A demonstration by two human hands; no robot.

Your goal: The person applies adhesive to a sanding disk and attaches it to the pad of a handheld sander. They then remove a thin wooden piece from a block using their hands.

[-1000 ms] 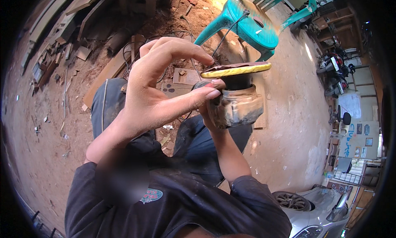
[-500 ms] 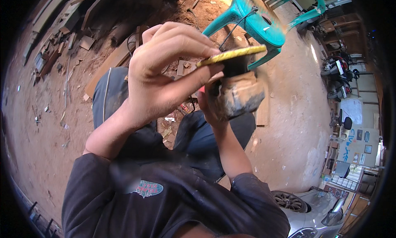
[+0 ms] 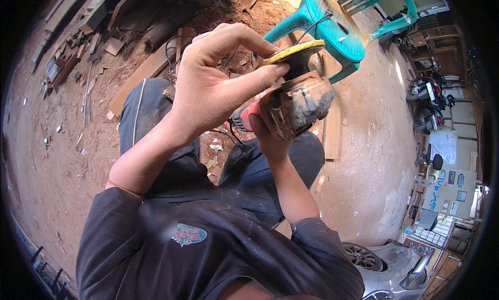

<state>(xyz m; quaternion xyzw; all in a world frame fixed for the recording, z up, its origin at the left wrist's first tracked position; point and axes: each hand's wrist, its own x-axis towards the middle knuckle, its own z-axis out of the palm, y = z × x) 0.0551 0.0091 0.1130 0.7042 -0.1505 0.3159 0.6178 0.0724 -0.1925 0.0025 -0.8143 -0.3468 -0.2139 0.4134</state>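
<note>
My right hand (image 3: 270, 143) is wrapped round an angle grinder (image 3: 299, 105) raised above my knees. The grinder has a red body and a dark head covered in worn brownish tape. A round sanding disc (image 3: 299, 50) with a yellow edge sits on a black backing on top of the head, slightly tilted. Between thumb and fingers, my left hand (image 3: 208, 87) pinches the near left edge of the disc. The palm and part of the fingers of my right hand are hidden behind the tool.
A green plastic chair (image 3: 338, 37) stands ahead, a cable over its seat. Wooden boards (image 3: 148, 74) and offcuts lie at the left on a dusty floor. A long board (image 3: 332, 131) lies right of my knee. A silver car (image 3: 395, 269) and motorbikes (image 3: 429, 89) are at the right.
The disc and grinder appear slightly higher and tilted differently, and more of the red body shows. My left hand keeps its pinch on the disc edge.
</note>
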